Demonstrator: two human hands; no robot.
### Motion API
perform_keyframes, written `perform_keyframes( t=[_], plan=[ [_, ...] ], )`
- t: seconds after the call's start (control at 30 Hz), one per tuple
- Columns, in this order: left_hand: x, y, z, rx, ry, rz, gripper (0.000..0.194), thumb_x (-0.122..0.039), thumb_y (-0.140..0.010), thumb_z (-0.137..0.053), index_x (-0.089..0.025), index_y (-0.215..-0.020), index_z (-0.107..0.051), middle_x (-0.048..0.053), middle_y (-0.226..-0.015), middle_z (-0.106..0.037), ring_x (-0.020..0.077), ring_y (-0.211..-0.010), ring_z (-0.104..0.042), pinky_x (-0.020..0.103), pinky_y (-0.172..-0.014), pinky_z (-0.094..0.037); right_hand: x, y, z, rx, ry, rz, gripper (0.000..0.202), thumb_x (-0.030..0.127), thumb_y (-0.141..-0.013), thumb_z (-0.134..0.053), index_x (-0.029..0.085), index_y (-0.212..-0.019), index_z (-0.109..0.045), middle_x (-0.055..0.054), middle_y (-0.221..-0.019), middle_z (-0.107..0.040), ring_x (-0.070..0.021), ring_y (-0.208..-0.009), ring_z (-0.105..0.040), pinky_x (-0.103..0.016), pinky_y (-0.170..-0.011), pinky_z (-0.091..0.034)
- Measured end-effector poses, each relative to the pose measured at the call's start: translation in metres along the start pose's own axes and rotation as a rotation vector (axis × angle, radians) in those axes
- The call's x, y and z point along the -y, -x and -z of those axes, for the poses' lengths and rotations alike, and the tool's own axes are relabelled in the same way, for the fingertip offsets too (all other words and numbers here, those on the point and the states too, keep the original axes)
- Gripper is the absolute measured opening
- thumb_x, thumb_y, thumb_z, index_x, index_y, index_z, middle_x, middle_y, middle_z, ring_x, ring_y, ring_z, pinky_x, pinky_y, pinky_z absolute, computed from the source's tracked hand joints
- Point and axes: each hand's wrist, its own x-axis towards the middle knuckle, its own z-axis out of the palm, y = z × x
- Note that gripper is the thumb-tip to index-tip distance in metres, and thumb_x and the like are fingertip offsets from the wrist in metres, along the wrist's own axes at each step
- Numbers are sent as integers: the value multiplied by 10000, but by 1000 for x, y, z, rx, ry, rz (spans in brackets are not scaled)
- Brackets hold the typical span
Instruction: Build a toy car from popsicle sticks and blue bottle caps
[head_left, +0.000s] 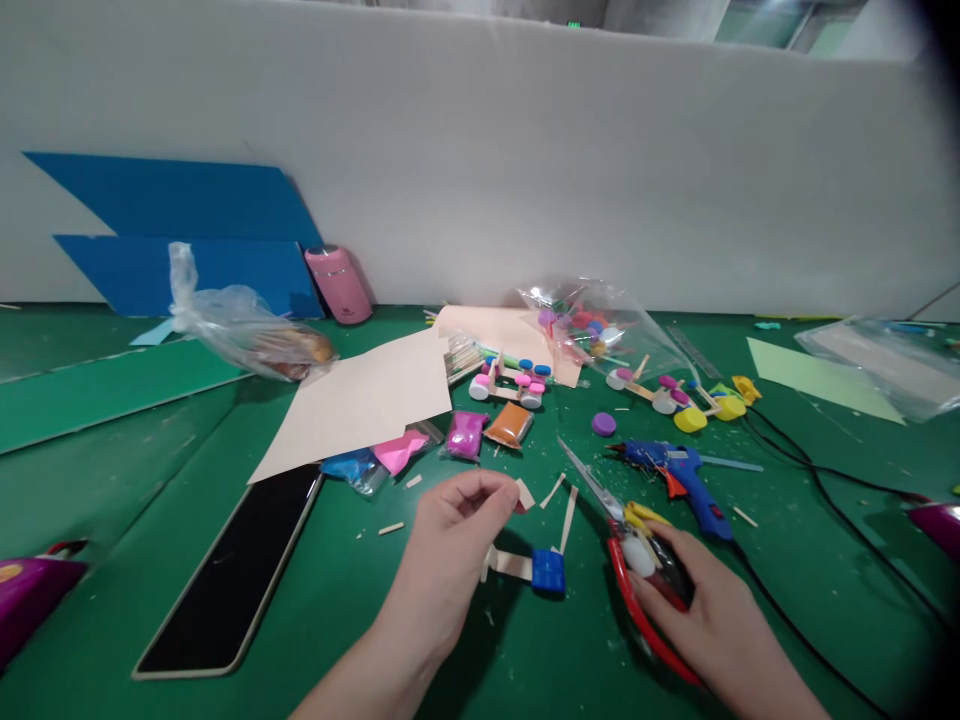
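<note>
My left hand (456,545) is closed in a pinch on a small flat beige piece (525,494), wood or card, I cannot tell which. Below that hand lies a craft-stick part (514,566) with a blue block (548,571) at its end, partly hidden by my wrist. Two thin wood slivers (569,518) lie to the right of my fingertips. My right hand (701,595) is wrapped round scissors (592,482), their pointed blades aimed away to the upper left. Red, yellow and black handle parts show by its fingers.
A blue glue gun (686,475) with its cord lies beyond my right hand. Small stick cars (510,382), clay packets (466,435), a purple disc (604,424) and a bag of coloured pieces (600,325) lie farther back. At left are a phone (232,590) and beige paper (367,400).
</note>
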Motion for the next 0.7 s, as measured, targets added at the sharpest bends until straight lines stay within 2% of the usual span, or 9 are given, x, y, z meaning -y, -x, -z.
perform_keyframes(
  t=[0.13,0.23,0.33,0.4,0.5,0.53,0.6,0.7],
  plan=[
    [3,-1,5,-31,1,9,124,-238,-717,-598,-159,-626,-626,6,-655,-602,132,-682,-529,231,-665,-392,-22,-3,6,-39,251,68,483,443,-722,-531,116,-1077,-533,-156,-1068,-600,-280,-936,-593,-429,-802,-480],
    [6,-1,9,-59,2,-1,128,-266,-712,-619,-164,-636,-629,-6,-648,-585,120,-675,-518,205,-628,-395,-19,-3,13,-111,295,119,393,444,-735,-533,147,-989,-571,-141,-1045,-588,-288,-955,-563,-444,-823,-452],
    [8,1,10,-79,25,-1,107,-263,-710,-633,-170,-655,-635,-16,-647,-567,105,-664,-500,181,-597,-398,7,-5,15,-172,127,134,299,403,-750,-547,195,-963,-576,-101,-1023,-581,-258,-946,-548,-402,-825,-439],
    [9,4,8,-76,44,-14,90,-245,-707,-638,-172,-655,-642,-17,-666,-567,99,-670,-495,169,-593,-403,34,-6,10,-91,-127,123,249,361,-796,-512,212,-992,-551,-72,-947,-594,-204,-833,-573,-327,-735,-471],
    [10,11,2,-53,85,-73,65,-206,-713,-630,-183,-659,-659,-16,-721,-569,97,-687,-493,167,-605,-415,77,-8,-4,87,-458,170,212,331,-828,-483,204,-991,-533,-50,-900,-590,-166,-801,-564,-258,-684,-466],
    [10,13,1,-46,97,-89,65,-197,-713,-627,-187,-660,-663,-16,-723,-565,98,-683,-491,170,-601,-417,88,-9,-10,107,-536,181,192,327,-833,-478,194,-960,-535,-44,-863,-588,-156,-770,-557,-240,-652,-459],
    [13,19,0,-32,87,-106,77,-187,-723,-614,-187,-668,-668,-9,-708,-558,107,-675,-489,185,-597,-417,104,-12,-18,133,-637,191,161,321,-848,-454,182,-873,-532,-12,-753,-554,-126,-658,-517,-212,-570,-426],
    [16,25,3,-40,-3,-144,90,-183,-734,-599,-184,-667,-659,-2,-680,-541,117,-666,-480,203,-597,-397,110,-14,-24,140,-641,223,176,300,-860,-431,182,-754,-508,25,-656,-479,-103,-579,-447,-200,-523,-371]
  ],
)
